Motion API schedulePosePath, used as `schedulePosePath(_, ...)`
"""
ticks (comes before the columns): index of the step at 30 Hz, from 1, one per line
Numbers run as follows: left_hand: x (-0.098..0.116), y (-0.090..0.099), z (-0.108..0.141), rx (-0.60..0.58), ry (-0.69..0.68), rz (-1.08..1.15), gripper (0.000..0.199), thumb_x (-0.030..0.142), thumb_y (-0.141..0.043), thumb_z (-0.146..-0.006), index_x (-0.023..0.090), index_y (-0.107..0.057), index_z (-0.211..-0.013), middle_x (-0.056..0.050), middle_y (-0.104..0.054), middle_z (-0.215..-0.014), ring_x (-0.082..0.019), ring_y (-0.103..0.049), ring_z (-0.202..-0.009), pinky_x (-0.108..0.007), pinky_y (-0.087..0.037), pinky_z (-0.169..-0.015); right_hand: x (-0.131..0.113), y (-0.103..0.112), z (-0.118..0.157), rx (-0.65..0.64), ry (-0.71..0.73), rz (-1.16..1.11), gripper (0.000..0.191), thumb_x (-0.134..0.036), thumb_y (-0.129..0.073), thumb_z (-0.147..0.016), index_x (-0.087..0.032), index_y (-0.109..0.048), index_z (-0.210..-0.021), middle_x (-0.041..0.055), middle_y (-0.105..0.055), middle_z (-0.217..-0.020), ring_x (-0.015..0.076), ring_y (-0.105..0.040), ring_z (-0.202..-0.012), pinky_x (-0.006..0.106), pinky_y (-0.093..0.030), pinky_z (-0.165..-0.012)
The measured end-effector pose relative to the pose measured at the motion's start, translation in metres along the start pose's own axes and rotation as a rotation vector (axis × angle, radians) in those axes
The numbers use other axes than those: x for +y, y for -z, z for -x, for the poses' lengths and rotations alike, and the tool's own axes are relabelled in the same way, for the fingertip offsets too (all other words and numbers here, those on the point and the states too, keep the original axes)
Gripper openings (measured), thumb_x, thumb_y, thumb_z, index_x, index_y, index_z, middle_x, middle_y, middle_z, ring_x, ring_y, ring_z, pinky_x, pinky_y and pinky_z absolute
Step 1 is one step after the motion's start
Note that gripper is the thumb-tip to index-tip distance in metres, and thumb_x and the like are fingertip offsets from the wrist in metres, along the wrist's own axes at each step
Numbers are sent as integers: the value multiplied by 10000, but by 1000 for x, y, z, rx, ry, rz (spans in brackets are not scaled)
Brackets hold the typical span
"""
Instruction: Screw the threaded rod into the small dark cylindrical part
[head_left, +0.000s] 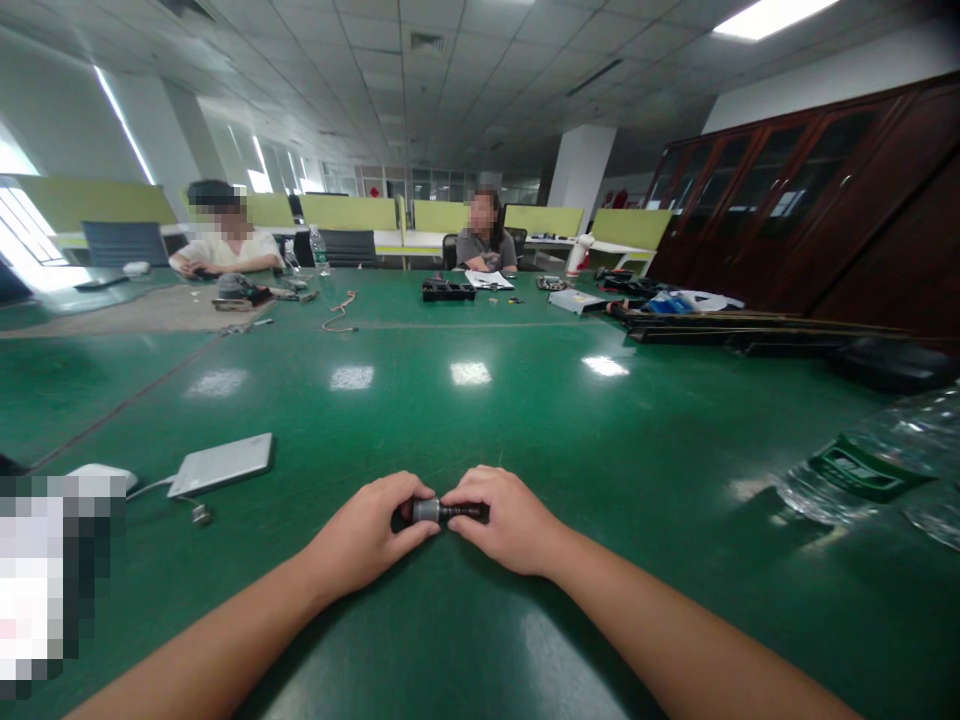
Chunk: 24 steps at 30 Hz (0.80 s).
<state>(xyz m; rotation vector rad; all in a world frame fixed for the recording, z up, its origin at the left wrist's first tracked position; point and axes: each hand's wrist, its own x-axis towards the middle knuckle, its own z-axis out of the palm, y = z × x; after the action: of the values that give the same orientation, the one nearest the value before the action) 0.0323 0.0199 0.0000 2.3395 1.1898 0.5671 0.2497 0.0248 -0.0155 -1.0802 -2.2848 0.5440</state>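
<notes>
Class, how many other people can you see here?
2: a person in white sits on the left and a person in grey near the middle. The partitions may hide others.

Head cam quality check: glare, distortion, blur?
Head view: a row of four bright reflections glares off the green table; head view: wide-angle stretch slants the cabinets at right; head view: pixelation masks the lower-left patch; head view: fine detail on the small cylindrical item is unclear.

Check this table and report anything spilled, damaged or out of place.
No spill or damage stands out around the left hand and right hand, holding a small dark cylinder with a grey band. Farther off, a thin tan cord lies in loose bends, slightly untidy.
</notes>
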Motion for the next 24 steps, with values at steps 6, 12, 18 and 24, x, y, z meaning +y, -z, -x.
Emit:
schedulePosePath(6, 1, 0, 0, 17, 0, -23, 178, 312, -629, -874, 193, -632, -1007, -22, -636, -858, -195, -608, -795, -295, -468, -725, 1, 1, 0, 9, -1, -10, 165, -200, -716, -792, -216, -749, -952, 25, -701, -857, 169, -603, -827, 293, -438, -760)
schedulePosePath(12, 1, 0, 2, 18, -11, -22, 177, 315, -632, -875, 192, -632, -1001, -25, -632, -853, -196, -606, -795, -294, -474, -721, -1, 4, 1, 7, -9, -15, 157, -184, -712, -789, -215, -752, -938, 22, -699, -844, 167, -602, -814, 287, -444, -746)
schedulePosePath(18, 1, 0, 2, 16, -11, -22, 175, 301, -640, -874, 193, -632, -1011, -24, -635, -861, -195, -607, -798, -297, -473, -729, -2, 5, 1, 5, -22, -29, 154, -171, -704, -782, -214, -753, -921, 22, -693, -829, 167, -601, -802, 286, -446, -741)
schedulePosePath(24, -1, -1, 2, 15, -13, -30, 171, 301, -643, -876, 194, -631, -1009, -21, -630, -856, -194, -604, -795, -294, -470, -722, -1, 6, 1, 0, -16, -34, 144, -156, -703, -778, -203, -755, -904, 21, -688, -811, 164, -599, -793, 280, -440, -728)
